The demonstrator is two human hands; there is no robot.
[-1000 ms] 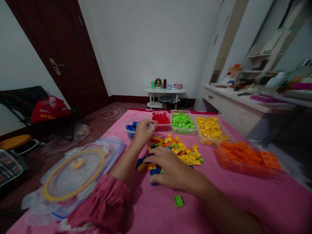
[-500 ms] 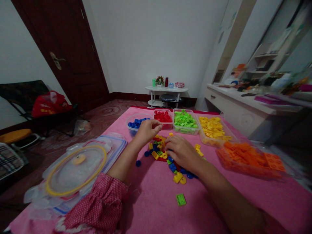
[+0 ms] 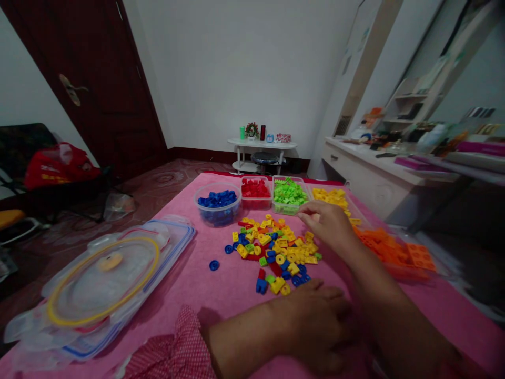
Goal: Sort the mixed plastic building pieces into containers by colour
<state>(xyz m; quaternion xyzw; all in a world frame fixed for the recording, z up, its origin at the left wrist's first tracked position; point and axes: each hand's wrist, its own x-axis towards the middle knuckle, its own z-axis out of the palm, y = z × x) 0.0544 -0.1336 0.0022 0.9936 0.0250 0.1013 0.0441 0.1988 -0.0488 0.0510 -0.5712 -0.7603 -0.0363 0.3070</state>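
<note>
A loose pile of small plastic building bricks (image 3: 276,245) in yellow, blue, red, green and orange lies mid-table. My right hand (image 3: 331,223) is raised just right of the pile, by the front of the box of green bricks (image 3: 290,195). Its thumb and fingertips are pinched together; whatever may be between them is hidden. Low over the near side of the pile, my left hand (image 3: 317,321) reaches across to the right. Motion smears its fingers, so their grip does not show. A blue wheel-like piece (image 3: 214,265) lies apart on the left.
Along the back stand a round tub of blue bricks (image 3: 218,210), a box of red bricks (image 3: 255,193) and a box of yellow bricks (image 3: 333,199). Orange bricks (image 3: 389,247) fill a box at right. Stacked clear lids (image 3: 114,279) cover the table's left side.
My left hand has moved from near the blue tub down to the near side of the pile. My right hand has lifted off the pile toward the green box. The view has shifted slightly.
</note>
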